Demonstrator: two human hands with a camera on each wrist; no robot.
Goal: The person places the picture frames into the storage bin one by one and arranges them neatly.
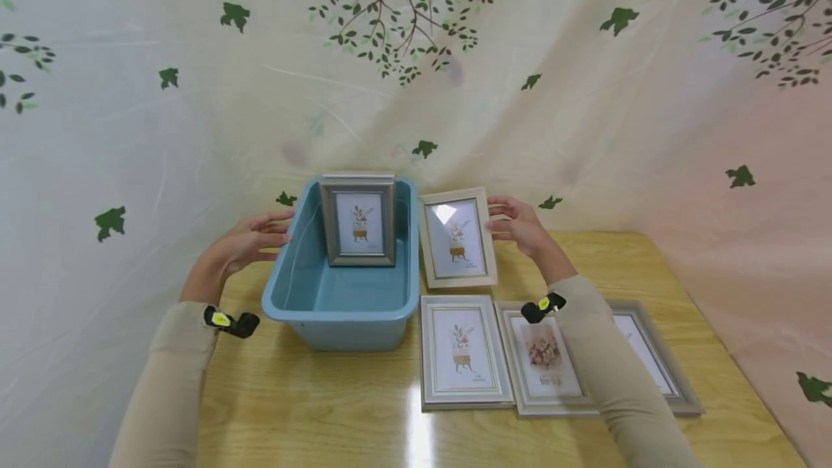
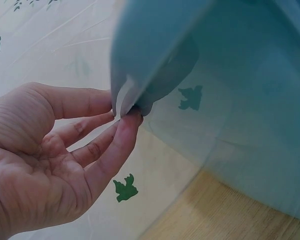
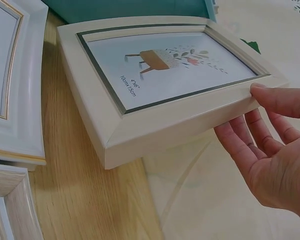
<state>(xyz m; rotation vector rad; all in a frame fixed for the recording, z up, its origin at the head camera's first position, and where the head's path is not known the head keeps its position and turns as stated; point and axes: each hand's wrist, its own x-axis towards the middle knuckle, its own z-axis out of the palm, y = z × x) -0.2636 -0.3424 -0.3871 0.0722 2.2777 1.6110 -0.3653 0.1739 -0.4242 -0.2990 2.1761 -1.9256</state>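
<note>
In the head view, my right hand [image 1: 520, 226] grips the right edge of a cream picture frame [image 1: 490, 251], tilted up beside a blue plastic basin [image 1: 351, 315]. The right wrist view shows the thumb on top of this frame's border [image 3: 155, 135] and the fingers beneath. My left hand [image 1: 256, 237] holds the basin's left rim by the fingertips; the left wrist view shows the digits [image 2: 110, 150] at the rim's lip [image 2: 121, 80]. Inside the basin a grey picture frame [image 1: 329, 226] stands upright against the far end, with another frame's pale top edge [image 1: 359, 175] behind it.
A white picture frame [image 1: 429, 381], a light wood-toned one [image 1: 529, 404] and a grey one [image 1: 682, 388] lie on the wooden table [image 1: 312, 410], right of the basin. My right forearm partly covers them. A printed cloth [image 1: 364, 121] hangs behind the table.
</note>
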